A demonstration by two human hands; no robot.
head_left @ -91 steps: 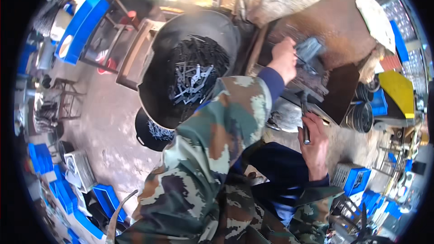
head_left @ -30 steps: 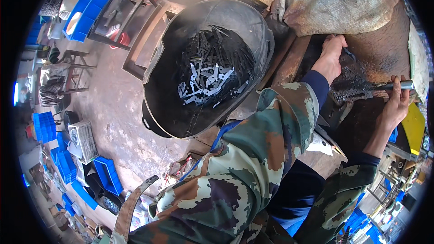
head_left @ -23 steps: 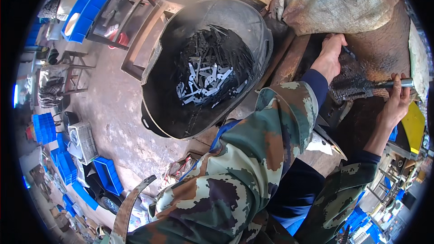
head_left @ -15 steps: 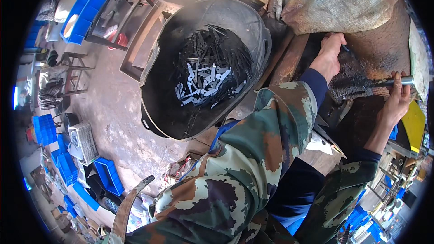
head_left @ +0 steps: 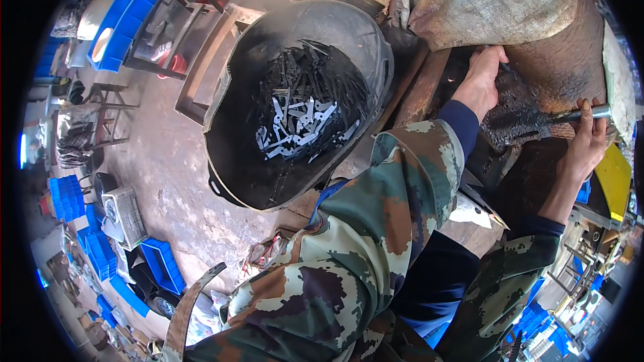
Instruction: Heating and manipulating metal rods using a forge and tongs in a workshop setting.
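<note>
My left hand (head_left: pixel 478 84) reaches in below the hanging edge of a worn woven sheet (head_left: pixel 496 0). Its fingers are curled, and whatever they hold is hidden. On the right side, my right hand (head_left: pixel 582 151) has its fingertips round a smooth metal rod (head_left: pixel 592 114), close to the rod's outer end. The rod's other end runs into a dark, wet-looking, grimy part (head_left: pixel 513 124) between my hands. Above the rod bulges a brown, grease-coated housing (head_left: pixel 570 70), partly under the sheet. To the left, a big black tub (head_left: pixel 245 167) holds dark strips and several shiny flat metal pieces (head_left: pixel 305 124).
Rusty beams (head_left: pixel 424 87) lie between the tub and my left hand. A pointed metal plate (head_left: pixel 483 204) juts out below my hands. A yellow panel (head_left: pixel 612 181) stands at far right. Blue bins (head_left: pixel 161 265) and a white crate (head_left: pixel 124 214) sit on the floor at left.
The whole view has shifted slightly, so the tub and my hands sit a little further left. Both hands keep nearly the same places and grips.
</note>
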